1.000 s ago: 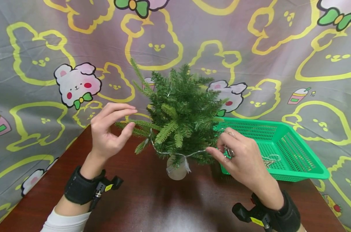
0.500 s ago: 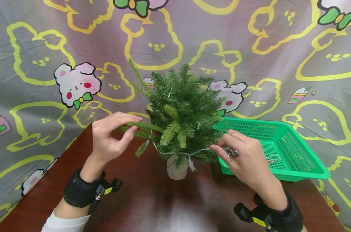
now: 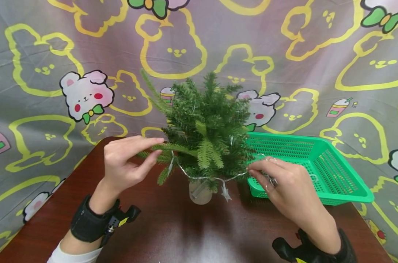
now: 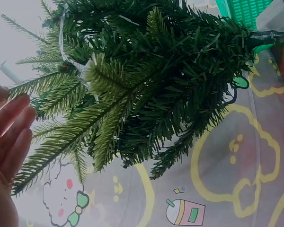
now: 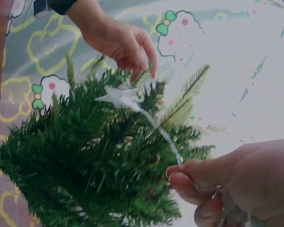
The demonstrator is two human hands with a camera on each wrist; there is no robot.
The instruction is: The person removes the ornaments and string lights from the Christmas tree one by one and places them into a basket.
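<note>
A small artificial Christmas tree (image 3: 192,124) stands on a pale round base (image 3: 199,193) in the middle of the head view. My left hand (image 3: 123,164) pinches a light-green branch (image 3: 177,148) at the tree's left side, between thumb and fingers. On the right, my right hand (image 3: 291,186) pinches a clear string-light wire (image 3: 192,178), with more wire gathered under its curled fingers. The wire runs across the front of the lower branches. A translucent star (image 3: 226,191) hangs from it near the base; a star light (image 5: 118,97) also shows large in the right wrist view.
A green plastic basket (image 3: 347,171) stands behind my right hand, partly hidden by it, with a few small things inside. The brown table (image 3: 199,233) reaches a patterned cloth backdrop (image 3: 113,36) behind the tree.
My left hand has moved right and slightly down onto the branch, its fingertips closing. My right hand has drawn the wire right and down; the star and front branches have shifted right.
</note>
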